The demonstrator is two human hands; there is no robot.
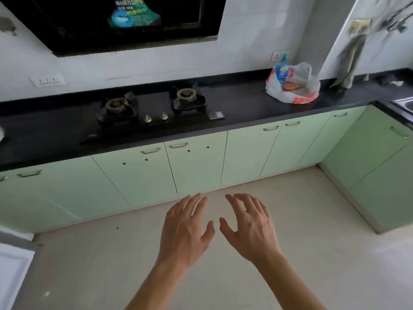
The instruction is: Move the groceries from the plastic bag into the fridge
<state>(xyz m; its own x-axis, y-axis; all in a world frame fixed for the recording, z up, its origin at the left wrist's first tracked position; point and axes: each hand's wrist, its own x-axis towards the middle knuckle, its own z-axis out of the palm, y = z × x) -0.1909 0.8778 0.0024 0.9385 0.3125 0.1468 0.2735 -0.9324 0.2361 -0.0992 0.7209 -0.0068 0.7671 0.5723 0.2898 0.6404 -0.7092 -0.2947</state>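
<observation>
nearest the camera, the left hand (pixel 185 229) and the right hand (pixel 250 227) are stretched out side by side over the pale floor (pixel 312 253). both have their fingers spread and relaxed, and both are empty, touching nothing. beyond them runs a row of light green cabinet doors (pixel 196 164) under the black table (pixel 245 101). a two-burner gas hob (pixel 152 108) is set into the table, below a dark range hood (pixel 125 21) on the wall.

farther right on the table, well apart from both hands, the white plastic bag (pixel 312 85) sits with its mouth open. a blue-labelled bottle (pixel 282 69) stands up out of it, and a flat reddish packet (pixel 292 86) lies inside. whether anything else is in the bag cannot be told. a corner of a sink (pixel 404 104) shows at the right edge.

as a judgement, the task looks barely begun: the groceries are still in the bag and neither hand carries any. no fridge can be made out with certainty; a white panel (pixel 13 265) at the lower left edge may be an appliance, but that is unclear. everything seems still to do: reach the bag, take the items out, and carry them to the fridge.
</observation>
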